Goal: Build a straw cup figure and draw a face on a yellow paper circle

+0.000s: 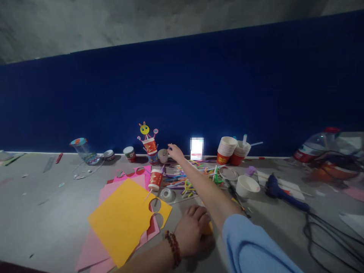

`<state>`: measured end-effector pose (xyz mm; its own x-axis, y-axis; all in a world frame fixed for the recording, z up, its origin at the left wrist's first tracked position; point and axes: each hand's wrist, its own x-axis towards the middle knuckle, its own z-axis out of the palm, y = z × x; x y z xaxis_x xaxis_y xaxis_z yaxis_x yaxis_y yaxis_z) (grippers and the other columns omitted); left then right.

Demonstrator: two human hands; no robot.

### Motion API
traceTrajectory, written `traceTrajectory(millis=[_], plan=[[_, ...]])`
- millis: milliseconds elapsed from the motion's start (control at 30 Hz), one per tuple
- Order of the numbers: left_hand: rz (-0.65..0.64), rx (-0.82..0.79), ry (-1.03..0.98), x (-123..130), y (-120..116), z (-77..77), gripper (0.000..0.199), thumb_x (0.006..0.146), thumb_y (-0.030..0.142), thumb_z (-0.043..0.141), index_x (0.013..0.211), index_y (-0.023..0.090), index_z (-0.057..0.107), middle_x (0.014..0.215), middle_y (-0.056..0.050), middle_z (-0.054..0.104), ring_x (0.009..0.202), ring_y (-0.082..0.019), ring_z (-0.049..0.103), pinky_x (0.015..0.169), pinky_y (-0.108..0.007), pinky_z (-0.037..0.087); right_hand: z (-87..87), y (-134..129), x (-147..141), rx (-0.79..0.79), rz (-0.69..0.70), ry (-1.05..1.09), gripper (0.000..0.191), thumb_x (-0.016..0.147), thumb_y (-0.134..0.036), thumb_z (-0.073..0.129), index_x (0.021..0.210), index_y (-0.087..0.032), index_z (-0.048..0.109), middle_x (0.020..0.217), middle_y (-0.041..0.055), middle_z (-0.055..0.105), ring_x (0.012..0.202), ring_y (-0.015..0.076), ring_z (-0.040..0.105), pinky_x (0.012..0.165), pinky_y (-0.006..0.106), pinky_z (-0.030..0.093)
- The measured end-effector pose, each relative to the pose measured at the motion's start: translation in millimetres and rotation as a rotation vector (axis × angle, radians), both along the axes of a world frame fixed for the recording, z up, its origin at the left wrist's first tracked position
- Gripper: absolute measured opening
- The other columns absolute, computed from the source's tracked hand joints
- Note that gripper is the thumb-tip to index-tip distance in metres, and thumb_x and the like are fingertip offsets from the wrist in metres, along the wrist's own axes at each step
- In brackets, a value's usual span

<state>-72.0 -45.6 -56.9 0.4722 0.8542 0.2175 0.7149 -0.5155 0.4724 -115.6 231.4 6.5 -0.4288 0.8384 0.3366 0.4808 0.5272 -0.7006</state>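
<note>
Inside left grip (pixel 196 229), 1 orange piece (pixel 209 228)

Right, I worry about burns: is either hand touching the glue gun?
No, the glue gun lies to the right, apart from the left hand and the right hand.

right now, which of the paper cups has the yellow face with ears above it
The red patterned cup at the back, just above the blue container; only it has the yellow face over it.
</note>
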Motion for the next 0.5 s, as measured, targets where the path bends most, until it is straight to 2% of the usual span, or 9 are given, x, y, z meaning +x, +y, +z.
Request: traceTrajectory(millis=[100, 200, 333, 500], plan=[[-0.019, -0.020, 0.009, -1, 1, 2.0, 0.048, 0.082, 0.039, 0.069, 0.126, 0.022, 0.057, 0.134, -0.008, 0.058, 0.122, -0.029, 0.050, 0.106, -0.045, 0.041, -0.6, 3, 4, 0.016, -0.051, 0.187, 0.027, 0.100, -0.028, 0.054, 0.125, -0.022, 0.063, 0.133, 0.0096, 0.060, 0.114, 0.0226, 0.061, 0.100, 0.043, 0.051], [-0.020, -0.034, 0.018, -2, 2, 2.5, 0.048, 0.083, 0.041, 0.070, 0.124, 0.021, 0.058, 0.135, -0.009, 0.058, 0.123, -0.030, 0.050, 0.107, -0.046, 0.040, 2.5, 6, 15, 0.002, -0.068, 0.359, 0.033, 0.099, -0.023, 0.046, 0.126, -0.025, 0.066, 0.135, 0.0082, 0.061, 0.119, 0.0214, 0.061, 0.105, 0.037, 0.047], [-0.029, -0.003, 0.019, -2, 3, -1.3, 0.045, 0.083, 0.037, 0.071, 0.122, 0.021, 0.057, 0.137, -0.009, 0.056, 0.123, -0.029, 0.049, 0.106, -0.045, 0.041, 9.8, 0, 37, -0.065, -0.060, 0.564, 0.036, 0.097, -0.032, 0.046, 0.125, -0.024, 0.067, 0.123, 0.0075, 0.068, 0.101, 0.0211, 0.069, 0.091, 0.038, 0.057], [-0.025, 0.017, -0.027, 0, 2, -4.1, 0.040, 0.083, 0.039, 0.073, 0.117, 0.022, 0.059, 0.132, -0.009, 0.059, 0.121, -0.029, 0.051, 0.105, -0.046, 0.042, 21.4, -35, 74, -0.153, -0.036, 0.738, 0.033, 0.089, -0.042, 0.059, 0.113, -0.024, 0.072, 0.100, 0.0048, 0.073, 0.086, 0.0195, 0.070, 0.078, 0.035, 0.061]])
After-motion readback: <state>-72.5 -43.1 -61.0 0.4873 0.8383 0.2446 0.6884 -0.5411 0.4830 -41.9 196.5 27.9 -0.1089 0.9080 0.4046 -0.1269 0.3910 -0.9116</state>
